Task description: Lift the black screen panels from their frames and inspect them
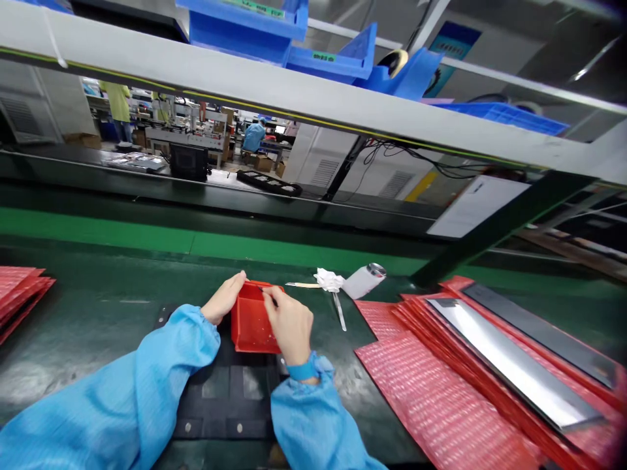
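Observation:
A small red plastic bin [253, 323] is tilted toward me in front of my body, with tiny pale bits on its inner surface. My left hand [226, 299] grips the bin by its left wall. Fingers bent together, my right hand [291, 323] reaches over the bin's right side. A thin dark piece shows at its fingertips, too small to name. Below the bin lies a black fixture [235, 398] with round metal studs, partly covered by my blue sleeves.
To the right are tweezers [339, 312], a crumpled white wipe [329, 279] and a white bottle [365, 281]. Red bubble-wrap bags [431, 391] with a glossy panel [509, 359] lie farther right; more red bags [22, 294] sit left. A shelf beam [294, 91] crosses overhead.

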A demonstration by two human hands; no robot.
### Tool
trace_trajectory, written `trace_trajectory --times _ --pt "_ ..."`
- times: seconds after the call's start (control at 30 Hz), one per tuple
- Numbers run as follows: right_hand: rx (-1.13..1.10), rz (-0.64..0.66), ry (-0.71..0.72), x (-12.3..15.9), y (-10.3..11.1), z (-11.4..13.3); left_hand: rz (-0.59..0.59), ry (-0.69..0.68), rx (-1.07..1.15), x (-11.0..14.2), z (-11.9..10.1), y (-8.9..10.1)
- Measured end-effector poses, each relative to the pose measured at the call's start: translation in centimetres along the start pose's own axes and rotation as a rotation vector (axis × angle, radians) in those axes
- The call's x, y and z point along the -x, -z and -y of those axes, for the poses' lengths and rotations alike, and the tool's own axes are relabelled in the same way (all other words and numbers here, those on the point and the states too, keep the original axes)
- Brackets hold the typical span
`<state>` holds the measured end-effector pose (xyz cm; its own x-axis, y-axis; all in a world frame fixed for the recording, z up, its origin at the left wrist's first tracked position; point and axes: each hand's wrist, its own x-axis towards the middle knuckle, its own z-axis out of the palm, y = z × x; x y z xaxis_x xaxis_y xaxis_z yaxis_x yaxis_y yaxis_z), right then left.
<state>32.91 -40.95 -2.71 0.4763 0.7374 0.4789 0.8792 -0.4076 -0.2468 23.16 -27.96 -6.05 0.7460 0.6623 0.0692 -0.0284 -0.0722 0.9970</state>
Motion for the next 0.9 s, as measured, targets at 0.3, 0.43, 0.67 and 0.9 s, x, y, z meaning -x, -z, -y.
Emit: trace_trajectory --times 0.3,0.43,0.67,0.9 --pt "0.117 0.018 -0.057 0.0 1.5 -5.1 0.013 -0.006 -0.093 0.9 -1.5 -1.1" --pt "0.113 0.023 0.012 0.9 2.2 -5.0 -0.023 -0.027 -0.195 1.1 -1.5 -1.6" --pt "0.213 0.039 0.181 2.9 4.0 -5.9 -0.037 -0.056 -0.318 1.3 -2.2 -2.0" --pt "0.036 0.045 0.095 1.9 2.2 -6.0 0.044 -0.07 -0.327 1.7 -3.0 -1.7"
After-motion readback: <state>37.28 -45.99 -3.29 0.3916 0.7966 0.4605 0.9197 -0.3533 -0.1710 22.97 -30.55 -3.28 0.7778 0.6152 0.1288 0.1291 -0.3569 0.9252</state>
